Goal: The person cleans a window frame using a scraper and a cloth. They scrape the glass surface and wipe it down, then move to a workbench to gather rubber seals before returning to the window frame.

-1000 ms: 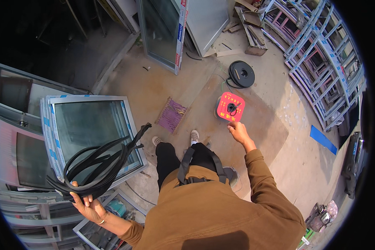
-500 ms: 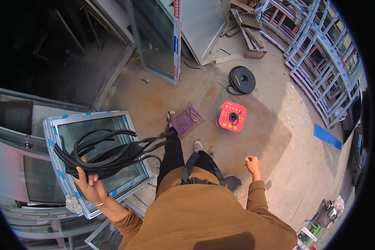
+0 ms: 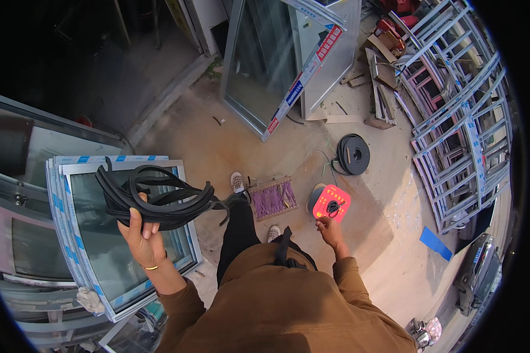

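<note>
A bundle of long black rubber sealing strips [image 3: 171, 206] is gripped in my left hand [image 3: 144, 241], its fingers wrapped round the strips. The loops are raised above a stack of glazed window panels [image 3: 94, 247], and loose ends hang toward my leg. My right hand [image 3: 331, 231] is curled closed with nothing visible in it. In the picture it overlaps the near edge of a reel with a red square top [image 3: 322, 203]. Black-handled scissors [image 3: 334, 207] lie on that top. Whether my right hand touches the reel, I cannot tell.
A black coil of strip [image 3: 353, 154] lies on the floor beyond the reel. By my feet is a frame wound with purple material [image 3: 274, 199]. A large glazed frame [image 3: 277, 65] leans ahead; metal frames [image 3: 459, 117] are piled at right. A blue strip [image 3: 436, 243] lies nearby.
My view has turned and moved. The strips in my left hand are lifted and gathered closer to me. My right hand has come inward and forward, toward the red-topped reel.
</note>
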A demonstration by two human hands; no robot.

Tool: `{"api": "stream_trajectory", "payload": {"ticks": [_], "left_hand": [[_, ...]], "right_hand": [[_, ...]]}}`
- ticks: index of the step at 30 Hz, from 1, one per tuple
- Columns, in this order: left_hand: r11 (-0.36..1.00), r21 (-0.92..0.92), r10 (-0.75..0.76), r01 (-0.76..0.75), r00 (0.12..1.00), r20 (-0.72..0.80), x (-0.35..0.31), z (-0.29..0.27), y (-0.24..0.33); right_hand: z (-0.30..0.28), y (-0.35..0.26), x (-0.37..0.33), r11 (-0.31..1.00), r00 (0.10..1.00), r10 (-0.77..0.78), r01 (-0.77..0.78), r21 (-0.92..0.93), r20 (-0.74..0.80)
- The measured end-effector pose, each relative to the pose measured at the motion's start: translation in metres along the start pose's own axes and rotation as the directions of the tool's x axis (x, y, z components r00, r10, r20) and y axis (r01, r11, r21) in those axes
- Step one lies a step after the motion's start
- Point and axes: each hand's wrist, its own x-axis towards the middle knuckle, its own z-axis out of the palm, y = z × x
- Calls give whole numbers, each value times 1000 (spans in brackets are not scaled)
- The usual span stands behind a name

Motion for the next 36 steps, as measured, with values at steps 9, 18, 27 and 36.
{"api": "stream_trajectory", "payload": {"ticks": [9, 18, 27, 36], "left_hand": [[972, 27, -230, 232, 971, -68, 195, 1, -61], [519, 756, -257, 399, 916, -307, 324, -69, -218], [566, 622, -263, 541, 834, -486, 270, -76, -260], [334, 715, -442, 614, 772, -457, 288, -112, -550]], "right_hand": [[8, -167, 77, 994, 998, 37, -41, 96, 47], [-13, -244, 156, 1000, 984, -23, 20, 22, 175], [-7, -245, 350, 983, 864, -160, 181, 3, 478], [171, -107, 496, 916, 843, -66, 263, -302, 534]]}}
